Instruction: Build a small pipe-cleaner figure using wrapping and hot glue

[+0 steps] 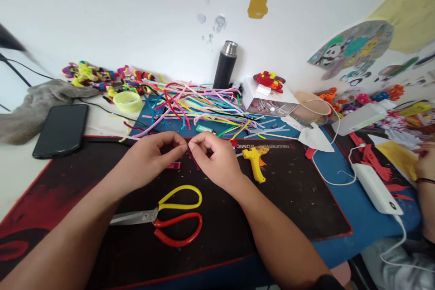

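My left hand and my right hand meet fingertip to fingertip above the black mat. Each hand is closed in a pinch between thumb and forefinger. Something small and dark red shows just below the fingertips, too small to make out. Scissors with one yellow and one red handle lie open on the mat below my hands. To the right of my right hand rests a yellow glue gun. Behind my hands spreads a pile of colourful pipe cleaners.
A black phone lies at the left. At the back stand a black bottle and a white box. A white power bank with cables is at the right, near another person's hand.
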`<action>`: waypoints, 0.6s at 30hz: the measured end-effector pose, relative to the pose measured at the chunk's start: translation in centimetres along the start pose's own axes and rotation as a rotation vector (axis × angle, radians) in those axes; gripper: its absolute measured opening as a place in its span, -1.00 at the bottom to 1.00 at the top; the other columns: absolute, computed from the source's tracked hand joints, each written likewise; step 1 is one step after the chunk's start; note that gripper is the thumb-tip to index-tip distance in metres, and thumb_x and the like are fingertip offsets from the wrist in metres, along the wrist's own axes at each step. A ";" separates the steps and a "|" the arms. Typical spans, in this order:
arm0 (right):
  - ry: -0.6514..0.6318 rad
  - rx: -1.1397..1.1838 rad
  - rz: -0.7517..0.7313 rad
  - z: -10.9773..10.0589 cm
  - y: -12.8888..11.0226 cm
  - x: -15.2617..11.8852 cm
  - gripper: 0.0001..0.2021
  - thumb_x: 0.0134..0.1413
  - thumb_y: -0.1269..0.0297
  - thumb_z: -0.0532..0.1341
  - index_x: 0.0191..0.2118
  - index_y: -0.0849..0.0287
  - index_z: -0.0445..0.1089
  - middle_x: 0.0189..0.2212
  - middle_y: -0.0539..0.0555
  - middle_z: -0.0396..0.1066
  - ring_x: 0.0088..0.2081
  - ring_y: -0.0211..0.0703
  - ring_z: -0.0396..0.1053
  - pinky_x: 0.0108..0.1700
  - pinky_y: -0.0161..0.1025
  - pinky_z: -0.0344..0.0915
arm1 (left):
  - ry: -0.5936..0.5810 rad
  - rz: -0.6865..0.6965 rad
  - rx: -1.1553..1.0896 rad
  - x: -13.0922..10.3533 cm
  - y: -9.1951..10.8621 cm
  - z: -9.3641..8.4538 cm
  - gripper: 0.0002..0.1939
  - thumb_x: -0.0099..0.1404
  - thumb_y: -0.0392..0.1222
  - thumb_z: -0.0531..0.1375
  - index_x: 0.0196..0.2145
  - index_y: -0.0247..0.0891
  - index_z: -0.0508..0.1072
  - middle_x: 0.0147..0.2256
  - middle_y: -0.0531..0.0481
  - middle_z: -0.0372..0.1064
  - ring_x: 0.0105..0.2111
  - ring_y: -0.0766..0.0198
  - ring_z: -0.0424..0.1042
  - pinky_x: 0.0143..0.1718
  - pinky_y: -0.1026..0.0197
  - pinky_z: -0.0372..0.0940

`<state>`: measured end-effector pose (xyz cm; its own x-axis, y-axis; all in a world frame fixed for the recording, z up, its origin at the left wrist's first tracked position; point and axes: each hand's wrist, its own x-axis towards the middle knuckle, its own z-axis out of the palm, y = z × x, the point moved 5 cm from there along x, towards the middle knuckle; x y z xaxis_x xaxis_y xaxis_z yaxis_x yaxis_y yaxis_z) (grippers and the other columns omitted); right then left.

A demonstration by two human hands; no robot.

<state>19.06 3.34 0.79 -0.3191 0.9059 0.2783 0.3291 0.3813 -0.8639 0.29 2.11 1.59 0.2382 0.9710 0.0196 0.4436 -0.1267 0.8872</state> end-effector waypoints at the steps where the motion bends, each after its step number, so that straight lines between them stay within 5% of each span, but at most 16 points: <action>1: -0.002 0.002 -0.003 0.0 -0.1 0.0 -0.85 0.44 0.14 0.29 -0.18 0.05 0.53 -0.55 -0.13 0.35 -0.49 -0.20 0.33 -0.33 -0.22 0.23 | -0.007 0.003 0.004 0.0 0.1 0.0 -0.53 0.47 0.32 0.28 -0.23 -0.14 0.67 -0.29 -0.02 0.63 -0.31 0.12 0.52 -0.27 0.17 0.38; 18: -0.083 0.141 0.115 0.5 0.3 0.1 -0.89 0.37 0.19 0.30 -0.21 0.06 0.47 -0.53 -0.14 0.37 -0.50 -0.22 0.30 -0.38 -0.24 0.20 | 0.125 0.085 0.169 -0.1 1.5 -0.3 -0.61 0.48 0.21 0.23 -0.26 -0.12 0.64 -0.29 -0.03 0.68 -0.30 0.09 0.57 -0.27 0.15 0.35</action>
<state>18.68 3.44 0.34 -0.3609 0.9214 0.1443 0.2417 0.2418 -0.9397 0.66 1.87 3.01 0.1765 0.9717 0.1570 0.5673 -0.2308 0.7905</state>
